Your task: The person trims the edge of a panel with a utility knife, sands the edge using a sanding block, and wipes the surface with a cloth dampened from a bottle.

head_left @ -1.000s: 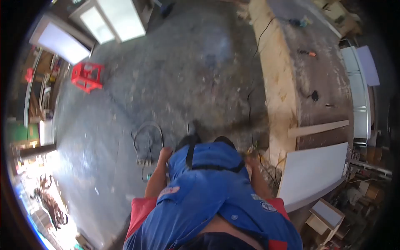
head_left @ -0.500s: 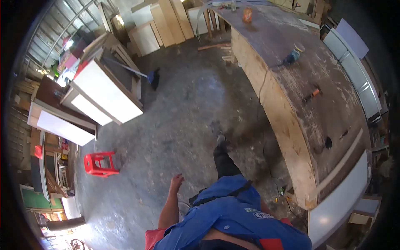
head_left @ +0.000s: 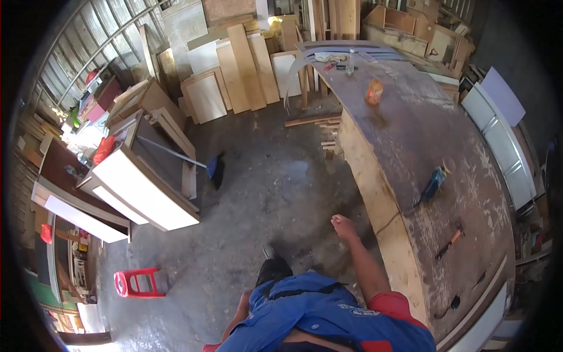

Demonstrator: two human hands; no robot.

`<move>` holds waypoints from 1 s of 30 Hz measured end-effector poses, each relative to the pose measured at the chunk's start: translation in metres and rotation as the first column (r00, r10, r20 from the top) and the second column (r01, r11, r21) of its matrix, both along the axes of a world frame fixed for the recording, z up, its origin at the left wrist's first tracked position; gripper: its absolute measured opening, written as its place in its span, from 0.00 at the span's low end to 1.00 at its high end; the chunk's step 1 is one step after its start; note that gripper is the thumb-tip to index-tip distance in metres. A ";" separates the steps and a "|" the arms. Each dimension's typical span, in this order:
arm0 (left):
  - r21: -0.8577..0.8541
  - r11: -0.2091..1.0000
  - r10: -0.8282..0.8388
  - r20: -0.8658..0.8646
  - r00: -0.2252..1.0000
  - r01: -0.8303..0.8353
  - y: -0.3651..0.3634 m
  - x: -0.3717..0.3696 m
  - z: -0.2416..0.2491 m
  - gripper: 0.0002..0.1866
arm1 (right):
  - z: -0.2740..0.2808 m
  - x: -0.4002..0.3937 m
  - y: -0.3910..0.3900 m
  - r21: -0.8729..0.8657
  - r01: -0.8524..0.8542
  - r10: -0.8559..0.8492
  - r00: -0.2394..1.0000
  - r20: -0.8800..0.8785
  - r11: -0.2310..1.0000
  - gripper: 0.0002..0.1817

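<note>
My right hand (head_left: 343, 226) hangs in front of me over the floor, left of the long workbench (head_left: 392, 246). Its fingers are curled in, and I see nothing in them. My left arm (head_left: 239, 311) is down at my side; the apron covers the fingers of that hand. Nearest my right hand on the benchtop are a blue power tool (head_left: 434, 183) with a cord and an orange-handled hammer (head_left: 450, 243). My blue apron (head_left: 305, 311) fills the bottom of the view, with one shoe (head_left: 268, 251) showing beyond it.
A red plastic stool (head_left: 141, 283) stands on the concrete floor at left. White cabinet panels (head_left: 146, 190) and a broom (head_left: 214, 170) are beyond it. Boards (head_left: 246, 67) lean at the back; wood strips (head_left: 314, 120) lie by the bench. An orange container (head_left: 373, 92) stands on top.
The view has tilted up and I have stepped along the bench. My right hand has swung forward into view, while my left has swung back beside the apron.
</note>
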State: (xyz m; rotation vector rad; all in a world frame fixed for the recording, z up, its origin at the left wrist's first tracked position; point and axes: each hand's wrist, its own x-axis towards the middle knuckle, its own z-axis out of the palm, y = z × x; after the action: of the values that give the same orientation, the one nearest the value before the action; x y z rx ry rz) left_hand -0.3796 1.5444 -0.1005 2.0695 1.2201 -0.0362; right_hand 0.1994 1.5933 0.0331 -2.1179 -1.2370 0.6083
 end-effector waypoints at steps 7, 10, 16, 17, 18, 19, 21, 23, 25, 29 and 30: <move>-0.105 0.994 -0.053 -0.166 0.985 0.036 0.190 0.045 -0.033 0.11 | -0.089 0.048 0.128 -0.342 -0.068 0.104 0.991 0.087 0.937 0.19; -0.020 0.978 -0.204 -0.249 0.947 0.206 0.308 0.061 -0.032 0.11 | -0.064 0.042 0.143 -0.608 -0.178 0.135 0.984 -0.117 0.774 0.20; -0.377 0.816 0.394 -0.194 0.898 -0.439 0.564 0.127 -0.003 0.13 | -0.070 0.042 0.203 -0.518 0.023 -0.094 0.989 -0.111 0.855 0.19; -0.393 0.830 0.378 -0.124 0.917 -0.395 0.608 0.135 0.000 0.11 | -0.070 0.044 0.218 -0.418 0.117 -0.186 0.974 -0.129 0.901 0.18; -0.407 0.844 0.363 -0.050 0.931 -0.351 0.651 0.144 0.001 0.10 | -0.066 0.049 0.241 -0.420 0.126 -0.202 0.969 -0.142 0.899 0.18; -0.291 0.922 0.295 0.099 0.950 -0.256 0.695 0.152 -0.013 0.09 | -0.055 0.061 0.267 -0.443 0.143 -0.218 0.968 -0.123 0.885 0.17; -0.278 0.916 0.361 0.256 0.897 -0.290 0.746 0.185 -0.015 0.09 | -0.027 0.089 0.324 -0.429 0.168 -0.224 0.971 -0.082 0.887 0.17; -0.488 0.714 0.669 0.261 0.696 -0.502 0.778 0.239 0.023 0.09 | 0.015 0.122 0.390 -0.359 0.214 -0.278 0.951 -0.138 0.909 0.17; -0.526 0.708 0.656 0.242 0.715 -0.471 0.800 0.278 0.031 0.09 | 0.031 0.167 0.456 -0.192 0.300 -0.334 0.926 -0.177 0.934 0.17; -0.041 0.986 -0.167 -0.143 0.976 0.163 0.831 0.306 0.009 0.11 | 0.046 0.265 0.586 0.092 0.464 -0.449 0.882 -0.142 0.881 0.16; -0.018 0.918 -0.386 -0.269 0.882 0.396 0.831 0.317 0.014 0.14 | 0.058 0.291 0.617 0.116 0.472 -0.459 0.880 -0.125 0.874 0.16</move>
State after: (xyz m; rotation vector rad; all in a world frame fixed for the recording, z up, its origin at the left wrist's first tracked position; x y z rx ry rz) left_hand -0.0622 2.3759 -0.0860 2.3714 0.9334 -0.5012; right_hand 0.4902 2.2100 0.0915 -2.1295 -0.6526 0.3816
